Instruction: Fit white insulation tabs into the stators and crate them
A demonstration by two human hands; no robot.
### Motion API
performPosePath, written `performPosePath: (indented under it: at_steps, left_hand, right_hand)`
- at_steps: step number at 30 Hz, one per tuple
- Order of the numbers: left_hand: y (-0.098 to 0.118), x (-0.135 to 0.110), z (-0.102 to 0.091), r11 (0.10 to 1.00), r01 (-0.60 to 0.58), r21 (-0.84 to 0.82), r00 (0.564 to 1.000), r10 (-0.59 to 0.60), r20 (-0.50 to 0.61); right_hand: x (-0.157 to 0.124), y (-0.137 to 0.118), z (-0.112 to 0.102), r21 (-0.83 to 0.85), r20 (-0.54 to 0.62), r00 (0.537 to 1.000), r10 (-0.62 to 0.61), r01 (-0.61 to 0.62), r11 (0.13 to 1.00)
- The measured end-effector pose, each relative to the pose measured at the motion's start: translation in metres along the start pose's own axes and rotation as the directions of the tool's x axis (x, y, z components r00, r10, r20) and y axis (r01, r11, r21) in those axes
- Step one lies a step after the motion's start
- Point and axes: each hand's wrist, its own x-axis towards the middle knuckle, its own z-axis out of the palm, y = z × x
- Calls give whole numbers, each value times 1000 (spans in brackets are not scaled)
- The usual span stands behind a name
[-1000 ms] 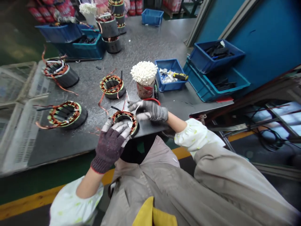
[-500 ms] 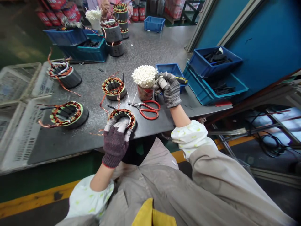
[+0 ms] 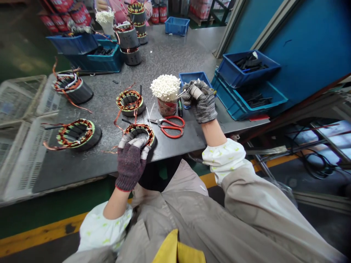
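My left hand (image 3: 131,164), in a dark maroon knit glove with pale fingertips, grips the near rim of a copper-wound motor stator (image 3: 138,132) at the table's edge. My right hand (image 3: 200,100), in a grey knit glove, is up beside a cup (image 3: 167,107) packed with white-tipped sticks (image 3: 165,87), pinching a thin pale stick. Red-handled scissors (image 3: 170,128) lie between my hands, touched by neither. Further wound stators stand to the left, including one (image 3: 129,103) just beyond my left hand and a larger one (image 3: 75,134).
Blue bins (image 3: 248,67) and a teal crate (image 3: 246,104) with dark parts stand right of the grey metal table (image 3: 175,54). White plastic crates (image 3: 22,109) sit at the left. Stacked stators and a co-worker's hand (image 3: 101,4) are at the far end.
My right hand has moved up and away from the scissors to the cup, uncovering them. My left hand stays on the stator, and the view has shifted slightly.
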Motion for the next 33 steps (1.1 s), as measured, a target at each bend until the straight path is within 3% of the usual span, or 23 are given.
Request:
performPosePath:
  at_steps: [4, 6, 9, 12, 14, 16, 20, 24, 29, 33]
  left_hand:
    - [6, 2, -2, 1000, 5, -17, 1000, -5, 17]
    - [10, 4, -5, 1000, 19, -7, 999, -18, 36]
    - [13, 6, -10, 999, 43, 1, 993, -43, 113]
    - [13, 6, -12, 997, 77, 17, 981, -78, 179]
    - [12, 5, -11, 995, 90, 34, 977, -95, 189]
    - [13, 4, -10, 994, 99, 49, 975, -107, 193]
    - [18, 5, -8, 988, 138, 66, 975, -147, 164]
    - [21, 7, -9, 987, 150, 57, 979, -157, 133]
    - [20, 6, -10, 988, 149, 49, 977, -155, 148]
    - [21, 5, -6, 986, 163, 44, 982, -167, 93]
  right_hand:
    - [-46, -22, 5, 12, -48, 999, -10, 10, 1000]
    - [-83, -30, 10, -1, -3, 1000, -22, 22, 1000]
    - [-139, -36, 15, -67, 203, 979, -13, 27, 997]
    - [-180, -35, 12, -138, 453, 891, -41, 116, 984]
    - [-195, -31, 10, -157, 553, 831, -67, 183, 971]
    - [-202, -24, 12, -155, 587, 804, -90, 221, 963]
    - [-194, -5, 28, -200, 607, 794, -42, 204, 958]
    - [-181, 7, 41, -233, 568, 822, -49, 217, 948]
    - [-190, -1, 28, -242, 579, 813, -55, 236, 941]
    - [-189, -5, 29, -266, 585, 811, -22, 217, 939]
